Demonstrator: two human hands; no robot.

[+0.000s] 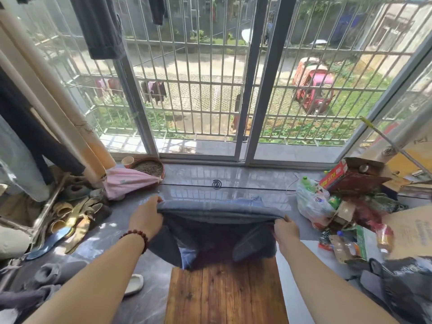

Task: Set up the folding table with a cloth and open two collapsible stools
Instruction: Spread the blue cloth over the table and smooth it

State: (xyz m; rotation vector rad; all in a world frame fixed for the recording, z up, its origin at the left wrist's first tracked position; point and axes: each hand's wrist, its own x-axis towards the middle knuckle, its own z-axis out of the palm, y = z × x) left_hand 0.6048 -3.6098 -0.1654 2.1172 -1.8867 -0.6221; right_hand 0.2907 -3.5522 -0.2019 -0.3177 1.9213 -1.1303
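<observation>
Both hands hold a grey-blue cloth (217, 212) stretched out over the far end of a wooden folding table (225, 298). The left hand (146, 218) has its grip pinched on the cloth's left top corner, thumb on top and fingers curled beneath; a string of dark red beads (138, 237) circles that wrist. The right hand (286, 229) pinches the right top corner in the same manner. Between the two grips the upper hem runs taut and nearly level, while the rest of the cloth hangs down in loose folds, its lower part draped over the table's far edge. The near part of the table is bare slatted wood, reddish brown.

The table stands on a glossy grey tiled floor (131, 309) in front of a sliding window with metal bars (201, 94). A black mosquito coil (217, 184) lies on the low sill beyond the cloth. At the sill's left end sit a pink folded umbrella (127, 182), a round tray of dark granules (149, 167) and a paper cup (127, 161). Worn slippers (70, 213) are heaped on the floor to the left. To the right of the table lie a white plastic bag (312, 202), a red carton (334, 175) and scattered packaging. No stools can be made out.
</observation>
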